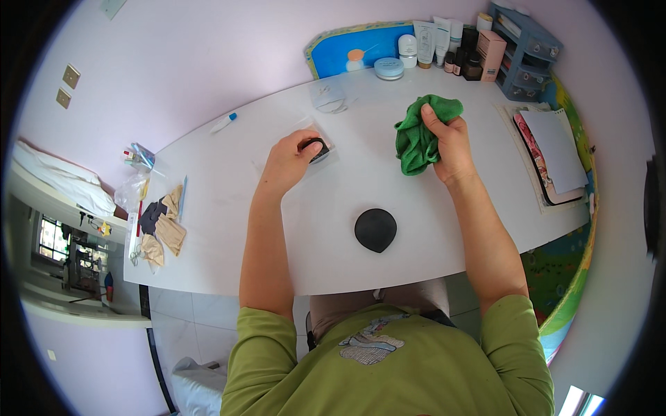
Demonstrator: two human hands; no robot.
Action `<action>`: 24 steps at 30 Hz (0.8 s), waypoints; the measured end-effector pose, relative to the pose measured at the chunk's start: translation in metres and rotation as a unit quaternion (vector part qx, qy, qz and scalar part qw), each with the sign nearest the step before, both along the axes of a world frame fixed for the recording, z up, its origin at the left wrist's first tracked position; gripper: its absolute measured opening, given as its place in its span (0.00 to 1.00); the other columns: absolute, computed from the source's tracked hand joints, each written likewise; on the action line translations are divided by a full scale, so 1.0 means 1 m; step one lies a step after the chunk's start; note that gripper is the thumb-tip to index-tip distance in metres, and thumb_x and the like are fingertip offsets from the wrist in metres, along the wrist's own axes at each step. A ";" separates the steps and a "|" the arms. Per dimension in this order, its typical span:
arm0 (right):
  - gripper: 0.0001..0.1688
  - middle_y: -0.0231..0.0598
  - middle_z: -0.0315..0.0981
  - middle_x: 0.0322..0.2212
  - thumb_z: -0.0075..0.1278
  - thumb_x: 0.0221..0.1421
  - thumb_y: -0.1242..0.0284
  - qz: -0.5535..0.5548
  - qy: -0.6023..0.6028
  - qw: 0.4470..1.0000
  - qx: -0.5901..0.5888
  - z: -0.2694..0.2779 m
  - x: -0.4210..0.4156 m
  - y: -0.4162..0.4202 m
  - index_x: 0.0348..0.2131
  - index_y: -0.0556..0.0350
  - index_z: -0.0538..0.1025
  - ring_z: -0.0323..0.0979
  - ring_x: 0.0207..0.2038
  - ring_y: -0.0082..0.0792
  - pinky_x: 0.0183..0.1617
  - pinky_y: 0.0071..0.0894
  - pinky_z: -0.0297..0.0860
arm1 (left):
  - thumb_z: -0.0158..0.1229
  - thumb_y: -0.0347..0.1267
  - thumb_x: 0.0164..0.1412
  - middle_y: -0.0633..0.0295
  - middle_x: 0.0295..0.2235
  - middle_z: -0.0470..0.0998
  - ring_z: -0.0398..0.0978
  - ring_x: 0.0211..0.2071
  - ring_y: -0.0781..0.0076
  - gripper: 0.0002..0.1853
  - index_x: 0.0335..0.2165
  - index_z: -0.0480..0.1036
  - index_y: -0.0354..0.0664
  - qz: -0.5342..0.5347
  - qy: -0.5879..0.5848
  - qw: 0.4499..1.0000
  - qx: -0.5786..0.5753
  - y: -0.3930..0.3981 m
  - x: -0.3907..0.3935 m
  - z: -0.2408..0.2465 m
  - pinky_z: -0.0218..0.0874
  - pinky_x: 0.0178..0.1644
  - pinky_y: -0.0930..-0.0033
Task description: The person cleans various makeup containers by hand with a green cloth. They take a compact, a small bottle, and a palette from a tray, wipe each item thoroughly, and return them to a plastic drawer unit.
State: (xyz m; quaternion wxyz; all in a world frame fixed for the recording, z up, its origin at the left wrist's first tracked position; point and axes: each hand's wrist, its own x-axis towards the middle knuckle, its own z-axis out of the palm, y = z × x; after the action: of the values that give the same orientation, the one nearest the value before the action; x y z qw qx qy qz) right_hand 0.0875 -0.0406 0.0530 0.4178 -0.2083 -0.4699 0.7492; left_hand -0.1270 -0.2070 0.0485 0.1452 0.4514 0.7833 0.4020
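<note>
My left hand (291, 160) grips a small black round-edged item (318, 150) over a clear plastic box (329, 159) on the white table (333, 218). Something pinkish shows in or behind the box, partly hidden by the fingers. On the right, my right hand (451, 143) holds a crumpled green cloth (416, 140), thumb on top, above the table. Between my forearms, nearer to me, lies a black teardrop-shaped object (375, 230). A clear plastic piece with a thin white cord (333, 101) lies farther back.
Cosmetic tubes and bottles (425, 44) and a blue drawer unit (528, 57) line the back right. Papers (554, 151) are stacked at the right. Beige and dark fabric pieces (170, 234) lie left, near a pen holder (139, 157). A blue-capped white pen-like item (223, 123) lies by the wall.
</note>
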 end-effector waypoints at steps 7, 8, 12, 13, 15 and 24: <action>0.12 0.38 0.74 0.29 0.49 0.57 0.70 -0.002 -0.009 1.000 -0.002 -0.001 0.001 0.003 0.37 0.63 0.72 0.73 0.28 0.29 0.31 0.27 0.70 | 0.54 0.31 0.57 0.60 0.34 0.75 0.71 0.35 0.70 0.10 0.37 0.74 0.40 0.018 0.008 1.000 0.009 0.002 0.004 0.001 0.62 0.41 0.70; 0.12 0.38 0.74 0.29 0.49 0.57 0.70 -0.004 -0.009 1.000 -0.001 -0.001 0.002 0.004 0.37 0.63 0.72 0.73 0.28 0.29 0.31 0.27 0.70 | 0.53 0.30 0.56 0.61 0.35 0.74 0.71 0.36 0.71 0.11 0.39 0.74 0.41 0.015 -0.003 1.000 -0.001 0.003 0.006 0.002 0.62 0.42 0.70; 0.12 0.36 0.74 0.29 0.51 0.56 0.68 -0.007 0.006 1.000 -0.003 -0.004 0.002 0.009 0.35 0.60 0.73 0.74 0.30 0.29 0.34 0.29 0.72 | 0.53 0.29 0.55 0.60 0.33 0.74 0.71 0.35 0.68 0.09 0.36 0.75 0.41 0.004 0.106 0.994 -0.016 0.003 0.002 -0.008 0.62 0.41 0.69; 0.12 0.36 0.74 0.29 0.51 0.56 0.68 -0.013 0.010 1.000 -0.002 -0.005 0.003 0.012 0.35 0.60 0.73 0.74 0.30 0.29 0.34 0.29 0.72 | 0.53 0.28 0.55 0.60 0.33 0.74 0.71 0.35 0.68 0.09 0.36 0.75 0.41 0.010 0.120 0.993 -0.013 0.004 0.003 -0.008 0.62 0.41 0.69; 0.12 0.37 0.74 0.29 0.51 0.57 0.68 -0.022 0.025 0.999 -0.004 -0.004 0.005 0.015 0.35 0.60 0.73 0.74 0.30 0.30 0.34 0.29 0.72 | 0.53 0.27 0.55 0.60 0.33 0.74 0.71 0.35 0.68 0.08 0.35 0.75 0.41 0.012 0.130 0.991 -0.001 0.005 0.004 -0.008 0.62 0.40 0.69; 0.09 0.37 0.73 0.30 0.46 0.59 0.71 -0.235 0.148 0.960 -0.024 0.009 0.032 0.048 0.36 0.59 0.72 0.72 0.31 0.30 0.34 0.29 0.68 | 0.56 0.24 0.52 0.57 0.38 0.74 0.73 0.35 0.63 0.10 0.36 0.74 0.40 -0.014 0.077 0.985 0.154 0.026 0.048 0.019 0.64 0.39 0.69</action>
State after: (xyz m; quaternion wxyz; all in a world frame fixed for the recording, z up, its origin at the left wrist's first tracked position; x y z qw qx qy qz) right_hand 0.1194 0.0070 0.0616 0.6416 -0.2095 -0.3224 0.6637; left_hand -0.0785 -0.1810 0.0676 0.0190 0.5084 0.7146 0.4801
